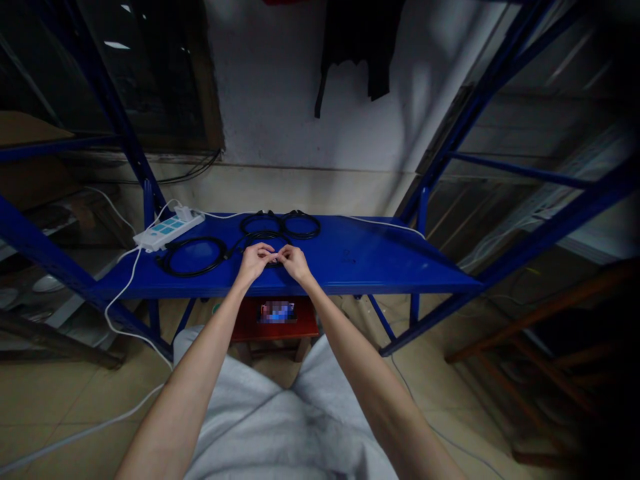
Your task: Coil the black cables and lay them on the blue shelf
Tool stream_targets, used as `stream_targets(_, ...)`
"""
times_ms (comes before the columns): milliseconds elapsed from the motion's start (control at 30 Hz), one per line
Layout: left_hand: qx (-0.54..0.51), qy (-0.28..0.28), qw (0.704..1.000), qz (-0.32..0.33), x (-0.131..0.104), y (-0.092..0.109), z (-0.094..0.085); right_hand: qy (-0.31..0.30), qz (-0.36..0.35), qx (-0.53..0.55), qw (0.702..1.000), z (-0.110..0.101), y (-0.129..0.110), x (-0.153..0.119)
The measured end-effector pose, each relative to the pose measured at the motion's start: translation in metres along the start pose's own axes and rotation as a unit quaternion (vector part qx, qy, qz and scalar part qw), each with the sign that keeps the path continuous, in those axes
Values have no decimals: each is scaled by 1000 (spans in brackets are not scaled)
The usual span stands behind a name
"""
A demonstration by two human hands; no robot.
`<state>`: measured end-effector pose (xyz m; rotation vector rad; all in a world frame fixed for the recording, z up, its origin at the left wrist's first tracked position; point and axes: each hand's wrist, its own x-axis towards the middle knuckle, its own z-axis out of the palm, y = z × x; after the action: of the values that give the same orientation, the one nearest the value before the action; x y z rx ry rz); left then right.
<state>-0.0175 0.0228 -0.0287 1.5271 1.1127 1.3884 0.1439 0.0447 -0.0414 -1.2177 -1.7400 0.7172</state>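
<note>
Remotely, I cannot tell what my narrowly pinched left hand (255, 259) and right hand (296, 261) hold, a coiled black cable (193, 274) lying left.

- Dim light, shadows (420, 113) streaking the white wall (280, 100), its lower band (300, 190) creamier!
- Over on the left, a dark window (145, 87) in a brown frame (207, 87), catching bright reflections (117, 45)!
- Centre stage, a blue metal shelf (395, 263) between uprights (113, 107), standing right by the wall!
- Below, a red stool (250, 327) on pale floor tiles (65, 400)!
- Far right, brown wooden furniture (500, 337), sunk in gloom!
</note>
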Motion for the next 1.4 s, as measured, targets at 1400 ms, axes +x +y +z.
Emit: stream_targets(1400,22,-4,999,25,-2,1,-2,-22,-20,77,997,-2,2,-7)
